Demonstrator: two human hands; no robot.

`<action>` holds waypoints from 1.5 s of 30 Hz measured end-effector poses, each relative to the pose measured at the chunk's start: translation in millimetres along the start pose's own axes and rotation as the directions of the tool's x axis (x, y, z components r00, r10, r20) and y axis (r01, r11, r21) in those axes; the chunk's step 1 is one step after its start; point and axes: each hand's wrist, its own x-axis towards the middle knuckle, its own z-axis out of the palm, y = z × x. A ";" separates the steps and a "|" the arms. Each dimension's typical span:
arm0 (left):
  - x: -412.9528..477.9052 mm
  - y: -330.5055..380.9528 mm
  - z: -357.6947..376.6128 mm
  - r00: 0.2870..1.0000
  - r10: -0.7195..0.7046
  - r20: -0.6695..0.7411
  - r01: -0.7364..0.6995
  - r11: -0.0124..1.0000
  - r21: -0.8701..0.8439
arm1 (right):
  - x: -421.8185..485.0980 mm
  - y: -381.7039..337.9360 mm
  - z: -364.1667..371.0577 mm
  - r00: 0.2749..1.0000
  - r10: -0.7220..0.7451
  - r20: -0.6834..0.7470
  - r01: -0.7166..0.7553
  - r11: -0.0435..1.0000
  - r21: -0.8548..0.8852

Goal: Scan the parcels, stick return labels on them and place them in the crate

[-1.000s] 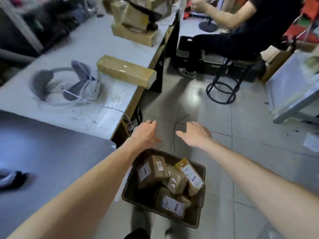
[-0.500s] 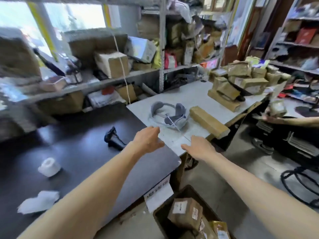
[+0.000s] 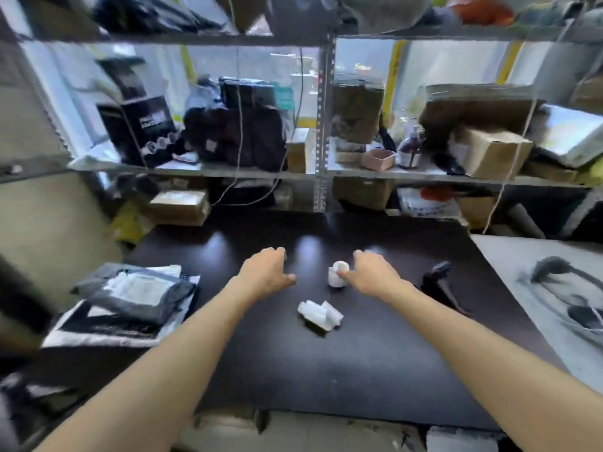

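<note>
The black bench (image 3: 375, 353) carries grey parcels (image 3: 130, 295) stacked at its left edge. Above its middle the left grip (image 3: 264, 272) hangs released and empty. The right grip (image 3: 372, 272) has its thumb beside the small white label roll (image 3: 336, 277); I cannot tell whether it grasps it.

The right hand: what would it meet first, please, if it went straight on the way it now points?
Probably the white roll on the black table: the right hand angles inward toward it, thumb seemingly at its side, though depth is unclear.
</note>
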 end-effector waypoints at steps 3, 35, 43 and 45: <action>-7.0 -68.7 -13.8 0.994 -0.104 -0.018 0.104 0.995 -0.004 | 25.0 -75.0 17.1 0.996 -0.078 0.029 0.078 0.997 0.022; 217.9 -337.6 -51.3 0.843 -0.533 0.074 0.530 0.798 -0.288 | 312.8 -290.9 95.2 0.948 -0.245 0.203 0.206 0.959 0.197; 306.3 -419.1 -38.1 0.744 -0.659 0.111 0.612 0.604 -0.511 | 416.6 -357.2 128.2 0.950 -0.233 0.208 0.193 0.962 0.194; 329.9 -439.1 -31.7 0.670 -0.733 0.115 0.620 0.467 -0.631 | 446.9 -375.8 139.3 0.954 -0.234 0.188 0.190 0.955 0.227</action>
